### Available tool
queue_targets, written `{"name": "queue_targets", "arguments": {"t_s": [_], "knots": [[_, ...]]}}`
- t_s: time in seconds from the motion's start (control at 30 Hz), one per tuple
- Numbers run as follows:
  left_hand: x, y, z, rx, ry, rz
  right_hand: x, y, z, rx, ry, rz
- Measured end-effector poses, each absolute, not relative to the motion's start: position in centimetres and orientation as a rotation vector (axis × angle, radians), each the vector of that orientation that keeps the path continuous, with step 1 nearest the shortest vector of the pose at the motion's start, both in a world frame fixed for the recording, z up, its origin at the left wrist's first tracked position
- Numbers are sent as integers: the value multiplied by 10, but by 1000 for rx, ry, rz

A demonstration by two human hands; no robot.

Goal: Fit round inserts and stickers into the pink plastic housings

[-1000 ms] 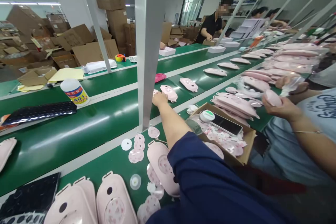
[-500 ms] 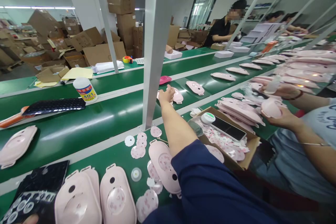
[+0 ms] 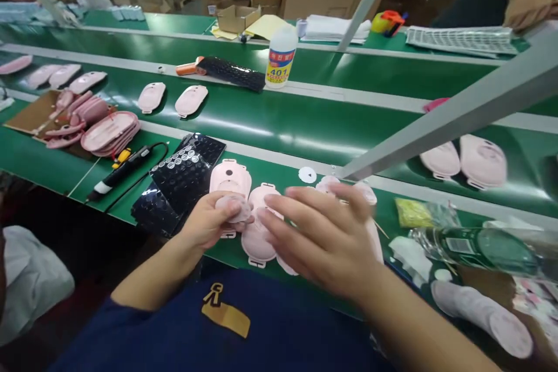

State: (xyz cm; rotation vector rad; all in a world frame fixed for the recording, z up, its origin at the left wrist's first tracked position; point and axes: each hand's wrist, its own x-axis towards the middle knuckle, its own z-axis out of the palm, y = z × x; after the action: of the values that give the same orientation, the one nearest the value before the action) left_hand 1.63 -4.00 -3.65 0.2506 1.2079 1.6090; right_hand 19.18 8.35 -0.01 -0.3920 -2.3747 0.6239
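Note:
My left hand [image 3: 204, 221] pinches a small round, pale pink disc [image 3: 234, 209] between thumb and fingers. Whether the disc is a sticker or a plastic piece I cannot tell. Beside it hovers my right hand [image 3: 325, 232], its fingers spread and slightly blurred, with nothing visible in them. Beneath the hands lie a pink plastic shell with a black dot [image 3: 229, 173] and a second pink shell [image 3: 259, 241], both partly covered by my fingers. Past my right fingertips rests a white round disc [image 3: 307, 175] on the green bench.
Black sheets with round clear stickers [image 3: 192, 157] and a corded black tool [image 3: 120, 174] lie left. On the belt side stand a white glue bottle [image 3: 281, 58] and several pink shells [image 3: 192, 100]. A slanted metal post [image 3: 436, 110] and a clear bottle [image 3: 479, 250] are right.
My view has swung left. My right hand has come back from a pink shell on the belt to beside my left hand, which now shows a round disc in its fingers.

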Motion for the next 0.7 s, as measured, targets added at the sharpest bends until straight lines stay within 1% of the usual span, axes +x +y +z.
{"name": "queue_targets", "arguments": {"t_s": [0.07,0.1,0.13,0.27,0.37,0.43,0.53,0.6,0.7], "knots": [[22,-44,-40,278,1176,1603,183,62,-3,-311,-2387,530],[24,-46,-41,293,1153,1599,177,55,-7,-317,-2376,537],[26,-49,-42,312,1118,1590,172,52,-12,-346,-2352,602],[24,-62,-44,419,996,1522,161,50,-26,-458,-2120,1095],[10,-74,-44,437,1064,1603,160,56,-27,-561,-1854,1271],[-4,-83,-45,373,1130,1771,156,64,-26,-641,-1884,1241],[-24,-98,-44,235,1190,1987,140,73,-33,-689,-2248,1112],[-32,-105,-44,185,1211,2055,124,77,-42,-684,-2456,1047],[-34,-110,-45,177,1212,2058,101,81,-56,-670,-2613,949]]}}
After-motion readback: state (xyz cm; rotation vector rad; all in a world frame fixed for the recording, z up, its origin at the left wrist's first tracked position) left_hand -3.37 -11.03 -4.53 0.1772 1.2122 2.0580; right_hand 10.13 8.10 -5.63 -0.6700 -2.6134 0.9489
